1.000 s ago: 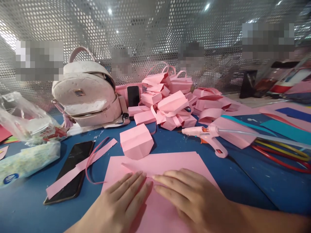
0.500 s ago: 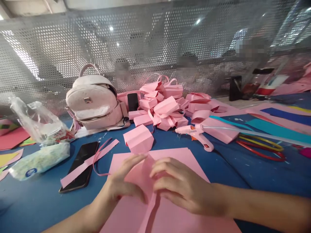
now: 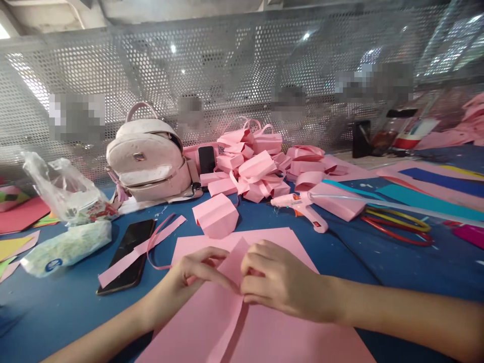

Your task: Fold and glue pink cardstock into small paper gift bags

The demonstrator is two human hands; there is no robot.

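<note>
A pink paper strip (image 3: 230, 312), its edge lifted, lies over large pink sheets (image 3: 298, 333) on the blue table. My left hand (image 3: 192, 275) rests at the left side of the strip, thumb and fingers bent around its edge. From the right, my right hand (image 3: 280, 282) grips the strip's right edge with curled fingers; the fingertips are partly hidden. Just beyond the sheets sits a folded pink paper piece (image 3: 216, 216).
Behind stand a pale pink backpack (image 3: 151, 159) and a heap of pink paper pieces (image 3: 257, 166). A glue gun (image 3: 302, 205) with its cable lies right. At left are a phone (image 3: 130, 252), a tissue pack (image 3: 68, 249) and a plastic bag (image 3: 68, 186).
My left hand's fingers have moved down and closed in on the strip. The strip's upper end now shows raised between my hands. The view has shifted slightly.
</note>
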